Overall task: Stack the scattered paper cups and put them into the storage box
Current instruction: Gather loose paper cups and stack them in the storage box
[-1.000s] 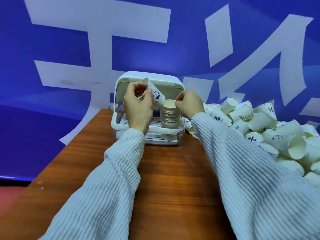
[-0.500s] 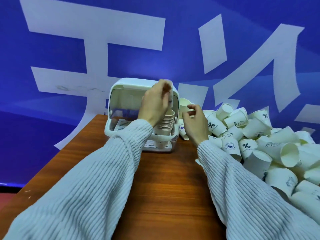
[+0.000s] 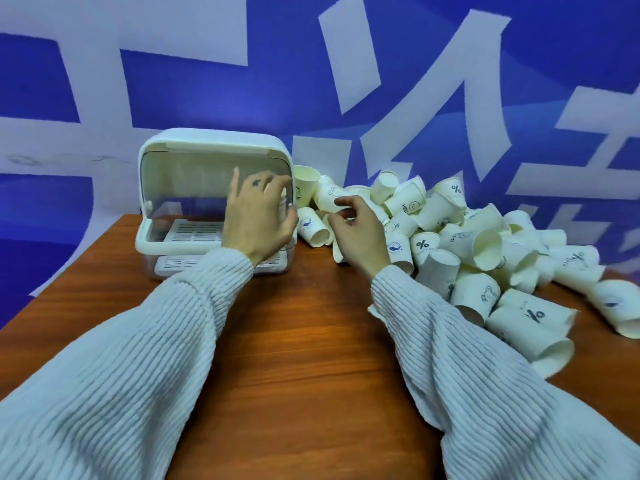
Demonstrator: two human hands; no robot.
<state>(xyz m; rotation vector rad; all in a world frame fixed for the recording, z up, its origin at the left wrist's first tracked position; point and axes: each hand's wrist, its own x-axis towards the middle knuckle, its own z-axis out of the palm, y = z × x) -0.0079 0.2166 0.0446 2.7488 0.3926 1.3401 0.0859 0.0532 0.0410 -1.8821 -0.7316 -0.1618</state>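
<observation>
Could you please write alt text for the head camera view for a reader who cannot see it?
A person's left hand reaches into an open white storage box on a wooden table, while the right hand reaches into a heap of paper cups beside it.

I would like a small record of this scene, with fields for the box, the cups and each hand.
storage box: white storage box, front open, on the wooden table
loose cups: pile of paper cups to the right of the box
left hand: left hand before the box opening, fingers spread
right hand: right hand at the pile's edge, fingers curled among cups; hold unclear
</observation>
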